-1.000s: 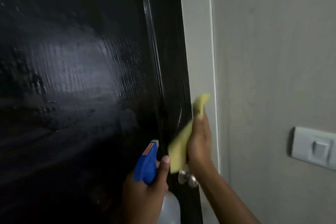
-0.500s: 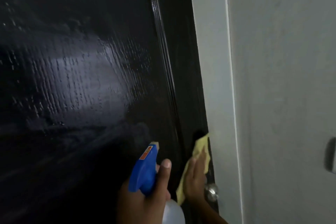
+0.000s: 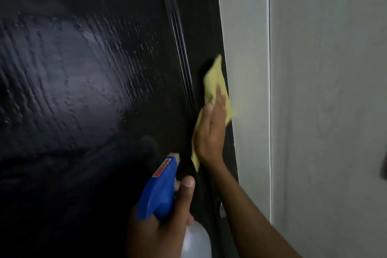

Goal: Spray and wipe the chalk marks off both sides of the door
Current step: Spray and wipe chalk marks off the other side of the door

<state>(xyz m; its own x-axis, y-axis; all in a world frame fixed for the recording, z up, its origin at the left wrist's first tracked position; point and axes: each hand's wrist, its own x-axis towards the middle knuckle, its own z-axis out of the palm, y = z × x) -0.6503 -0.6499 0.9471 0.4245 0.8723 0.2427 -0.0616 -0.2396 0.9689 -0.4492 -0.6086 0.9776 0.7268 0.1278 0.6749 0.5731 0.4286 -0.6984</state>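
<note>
Since half a second ago right hand (image 3: 211, 132) slid yellow cloth (image 3: 215, 81) upward, flat-fingered, along door (image 3: 94, 79) edge; left hand (image 3: 163, 228) clasps spray bottle (image 3: 161, 192); face looks wet, no chalk visible; other side presumably remains.

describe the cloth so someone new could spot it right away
Find the glossy black door and follow its right edge to the pale frame. There the right hand presses a cloth flat against the door. It is the only yellow thing.
</note>
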